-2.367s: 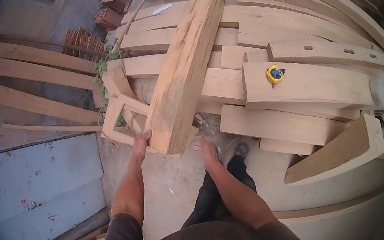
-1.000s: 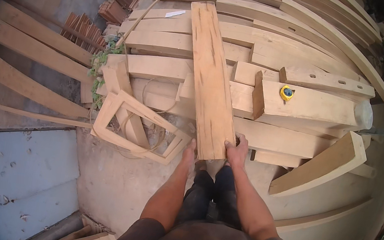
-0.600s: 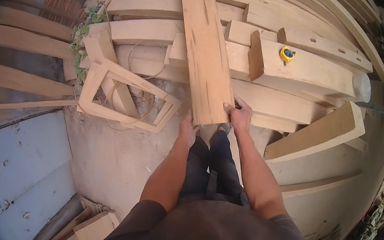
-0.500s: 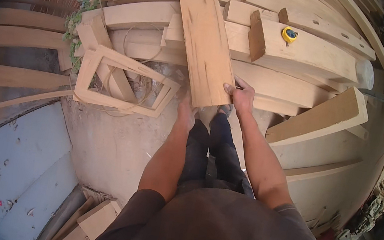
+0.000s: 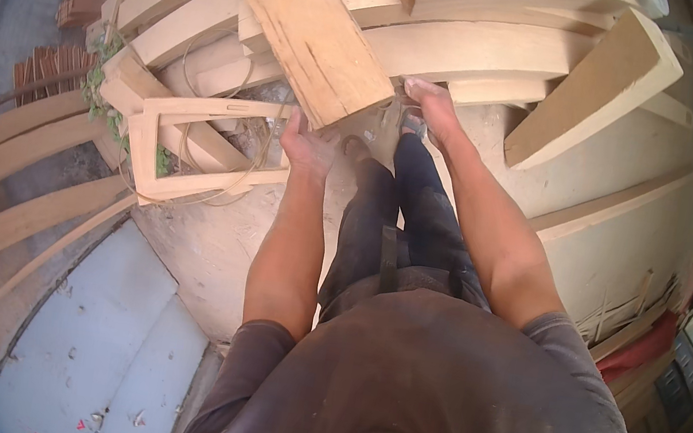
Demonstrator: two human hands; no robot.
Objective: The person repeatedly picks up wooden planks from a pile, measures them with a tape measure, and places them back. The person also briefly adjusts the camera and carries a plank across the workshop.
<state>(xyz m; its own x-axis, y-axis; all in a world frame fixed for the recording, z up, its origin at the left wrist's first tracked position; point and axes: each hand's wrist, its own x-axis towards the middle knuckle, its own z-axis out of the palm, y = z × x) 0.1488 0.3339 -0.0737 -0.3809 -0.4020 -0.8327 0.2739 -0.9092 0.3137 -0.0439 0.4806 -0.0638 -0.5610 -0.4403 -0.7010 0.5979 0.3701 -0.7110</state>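
A long wooden plank (image 5: 303, 26) slants from the upper left toward me, its near end between my hands. My left hand (image 5: 310, 147) is closed at the near left corner, thumb up along the edge and the other fingers partly hidden beneath. Beside the near right corner is my right hand (image 5: 432, 111), its fingers stretched toward the plank and partly apart; a narrow gap seems to separate them from the wood. Left of my left hand, a pale wooden frame (image 5: 137, 151) leans over a timber offcut.
Stacked curved timbers (image 5: 480, 44) lie beyond the plank. A thick wedge-shaped beam (image 5: 593, 92) leans at the right, near a thin strip (image 5: 613, 203) on the floor. Curved pieces (image 5: 27, 133) and a pale blue-grey sheet (image 5: 101, 332) are at the left.
The plank has swung so its far end points more to the left. My right hand has shifted from gripping its edge to beside its corner. The view has turned; the yellow tape measure is out of sight.
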